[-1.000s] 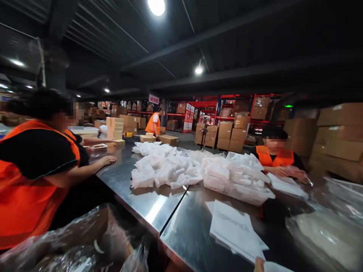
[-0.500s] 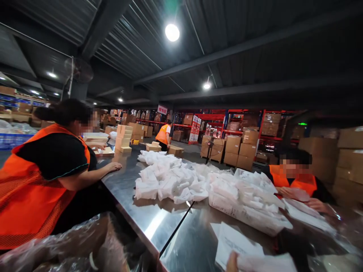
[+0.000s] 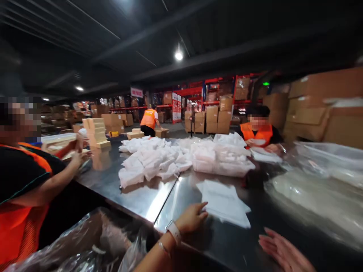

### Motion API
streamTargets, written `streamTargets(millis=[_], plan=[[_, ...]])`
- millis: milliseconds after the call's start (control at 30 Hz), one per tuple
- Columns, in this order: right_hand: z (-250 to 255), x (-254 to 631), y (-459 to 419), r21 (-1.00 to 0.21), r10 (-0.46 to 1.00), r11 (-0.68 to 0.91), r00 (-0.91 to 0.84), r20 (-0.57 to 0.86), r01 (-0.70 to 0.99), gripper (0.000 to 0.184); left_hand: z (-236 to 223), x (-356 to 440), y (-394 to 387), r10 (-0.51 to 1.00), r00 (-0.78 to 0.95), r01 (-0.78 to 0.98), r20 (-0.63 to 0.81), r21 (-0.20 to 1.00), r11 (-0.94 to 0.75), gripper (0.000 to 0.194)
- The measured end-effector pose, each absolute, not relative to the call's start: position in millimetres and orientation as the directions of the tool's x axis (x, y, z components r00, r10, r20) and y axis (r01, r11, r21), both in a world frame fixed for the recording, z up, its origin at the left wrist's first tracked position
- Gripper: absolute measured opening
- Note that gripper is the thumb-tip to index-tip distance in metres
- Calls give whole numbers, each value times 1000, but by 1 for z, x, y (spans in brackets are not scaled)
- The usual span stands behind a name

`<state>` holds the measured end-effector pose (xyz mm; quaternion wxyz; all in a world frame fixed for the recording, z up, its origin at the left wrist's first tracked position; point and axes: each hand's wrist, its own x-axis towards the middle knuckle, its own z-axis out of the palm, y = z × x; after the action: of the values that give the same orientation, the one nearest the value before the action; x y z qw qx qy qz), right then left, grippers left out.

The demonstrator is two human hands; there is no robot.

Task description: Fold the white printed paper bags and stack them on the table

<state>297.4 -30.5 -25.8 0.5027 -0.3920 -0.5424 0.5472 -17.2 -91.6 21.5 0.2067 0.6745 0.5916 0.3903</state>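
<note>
My left hand (image 3: 193,218), with a pale-banded watch and a bracelet at the wrist, reaches over the steel table (image 3: 181,198). Its index finger is stretched to the left edge of a small stack of flat white packets (image 3: 225,202), and the thumb is apart below. Whether the fingertip presses on the stack or only meets its edge, I cannot tell. At the lower right, my right hand (image 3: 280,247) is open and holds nothing, fingers extended, a little apart from the stack. Beyond lie a heap of crumpled white packets (image 3: 151,160) and a white basket (image 3: 222,168) piled with more.
A large clear plastic bag (image 3: 309,204) lies to the right, by a translucent bin (image 3: 329,155). Plastic-lined box (image 3: 93,241) stands below the table's near edge. Co-workers in orange vests are at left (image 3: 25,181), across the table (image 3: 256,132) and farther back (image 3: 149,119).
My view has swung right and down. Both my hands now show, and the white packets lie flat on the table. The co-worker at left has raised their hands together.
</note>
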Motion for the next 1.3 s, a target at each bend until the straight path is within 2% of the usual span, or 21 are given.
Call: streamTargets(millis=[33, 133, 200, 467, 933, 1300], plan=[[-21, 297, -36, -988, 985, 17, -168, 43, -153, 63, 8, -9, -101, 957, 25, 688, 290, 689, -227, 30], [-11, 290, -44, -977, 989, 1, -146, 33, -214, 65, -11, 0, -117, 945, 77, 815, 318, 525, -244, 31], [-11, 286, -44, -974, 988, -4, -150, 31, -228, 63, -13, -3, -116, 942, 111, 852, 316, 458, -254, 32], [-24, 281, -44, -960, 979, 55, -175, 106, -274, 56, -19, -17, -110, 919, 175, 915, 354, 285, -284, 33], [-26, 278, -44, -955, 970, 69, -205, 132, -289, 44, -21, -21, -109, 910, 173, 925, 376, 255, -281, 35], [-26, 278, -44, -960, 967, 86, -210, 146, -268, 51, -20, -21, -109, 920, 156, 922, 359, 282, -266, 34]])
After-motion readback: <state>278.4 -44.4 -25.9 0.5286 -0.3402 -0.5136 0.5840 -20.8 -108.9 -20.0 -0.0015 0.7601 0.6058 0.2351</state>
